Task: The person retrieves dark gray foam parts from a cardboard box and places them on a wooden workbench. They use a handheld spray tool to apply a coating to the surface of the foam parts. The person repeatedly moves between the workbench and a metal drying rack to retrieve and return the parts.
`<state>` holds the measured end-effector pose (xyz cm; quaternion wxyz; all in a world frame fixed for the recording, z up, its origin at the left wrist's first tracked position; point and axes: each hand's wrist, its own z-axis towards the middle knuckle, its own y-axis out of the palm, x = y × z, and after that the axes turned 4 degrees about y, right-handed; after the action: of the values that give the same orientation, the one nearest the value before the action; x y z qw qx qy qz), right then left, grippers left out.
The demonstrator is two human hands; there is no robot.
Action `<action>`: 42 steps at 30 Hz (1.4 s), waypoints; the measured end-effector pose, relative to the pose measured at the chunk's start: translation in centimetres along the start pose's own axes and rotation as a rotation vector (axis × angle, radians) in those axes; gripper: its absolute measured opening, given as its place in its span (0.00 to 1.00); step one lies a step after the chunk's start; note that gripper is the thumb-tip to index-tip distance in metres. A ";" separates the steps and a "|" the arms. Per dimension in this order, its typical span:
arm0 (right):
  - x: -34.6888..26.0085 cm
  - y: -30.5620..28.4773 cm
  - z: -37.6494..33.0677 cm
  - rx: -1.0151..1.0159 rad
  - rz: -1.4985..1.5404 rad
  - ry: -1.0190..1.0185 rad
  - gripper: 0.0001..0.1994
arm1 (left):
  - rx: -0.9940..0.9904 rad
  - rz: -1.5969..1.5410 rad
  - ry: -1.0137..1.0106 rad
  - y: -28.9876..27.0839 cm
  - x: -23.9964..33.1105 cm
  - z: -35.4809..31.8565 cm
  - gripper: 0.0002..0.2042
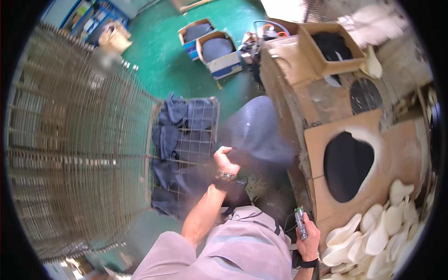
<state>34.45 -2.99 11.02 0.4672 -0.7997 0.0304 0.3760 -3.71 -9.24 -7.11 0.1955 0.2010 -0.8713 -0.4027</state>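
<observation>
My left hand is closed on the near edge of a dark blue sheet-like piece, which hangs in the air, smeared by motion. Beyond my left wrist, similar dark blue pieces lie on a wire rack. Low at the right, my right hand is wrapped round a small metal hand tool with a green tip; its exact kind is unclear. On the bench beside that hand lies a brown cardboard sheet with a black, rounded piece on it, ringed by a whitish patch.
Cream-coloured curved pads are heaped at the bench's near right. An open carton with black pieces stands at its far end. Two boxes of blue pieces sit on the green floor. Tall wire racks fill the left.
</observation>
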 end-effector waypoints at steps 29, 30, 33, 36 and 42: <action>-9.9 23.7 22.9 -0.706 -0.409 0.264 0.25 | 0.736 -0.641 0.642 -48.1 13.2 25.7 0.14; -9.6 23.3 23.9 -0.787 -0.422 0.227 0.25 | 0.949 -0.603 0.687 -51.7 12.7 26.1 0.16; -9.8 24.8 23.9 -0.773 -0.422 0.419 0.24 | 1.409 -0.294 0.605 -46.6 11.3 31.1 0.12; -9.3 25.0 24.0 -0.754 -0.335 0.408 0.24 | 1.465 -0.183 0.656 -48.0 10.3 32.3 0.11; -9.5 24.8 23.3 -0.723 -0.286 0.369 0.23 | 1.184 -0.173 0.428 -50.0 10.3 29.8 0.13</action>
<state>4.34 -1.85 -7.52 0.1909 -0.9620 -0.1312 0.1445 -17.74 -25.64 -62.16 0.1877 0.4206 -0.8687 0.1823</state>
